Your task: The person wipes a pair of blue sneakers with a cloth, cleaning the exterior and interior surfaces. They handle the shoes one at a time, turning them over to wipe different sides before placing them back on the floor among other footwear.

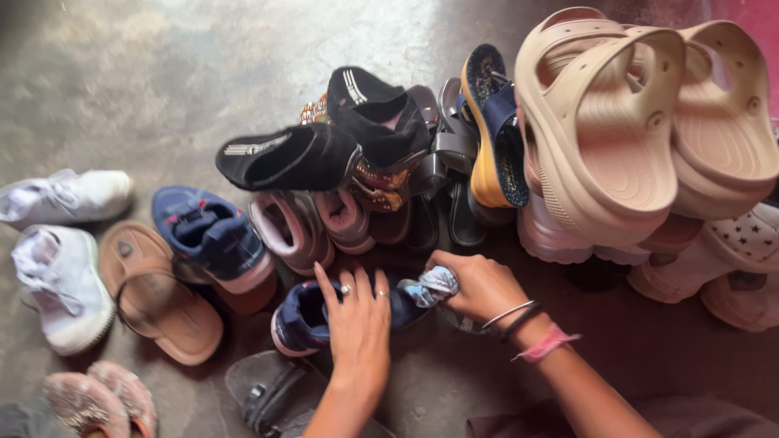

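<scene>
My left hand (357,328) lies flat with fingers spread on a navy sneaker with a pink sole (294,323) on the floor. A ring shows on one finger. My right hand (480,285), with bangles and a pink thread at the wrist, is closed on a crumpled grey-white cloth (432,285) pressed against the sneaker's far end. The middle of the sneaker is hidden under my left hand.
A heap of footwear surrounds the hands: the matching navy sneaker (213,235), pink shoes (288,229), black slippers (290,158), a yellow-blue sandal (492,122), big beige clogs (610,122), white sneakers (58,284), a brown sandal (158,302), a dark sandal (272,393). The concrete floor (162,73) stretches beyond.
</scene>
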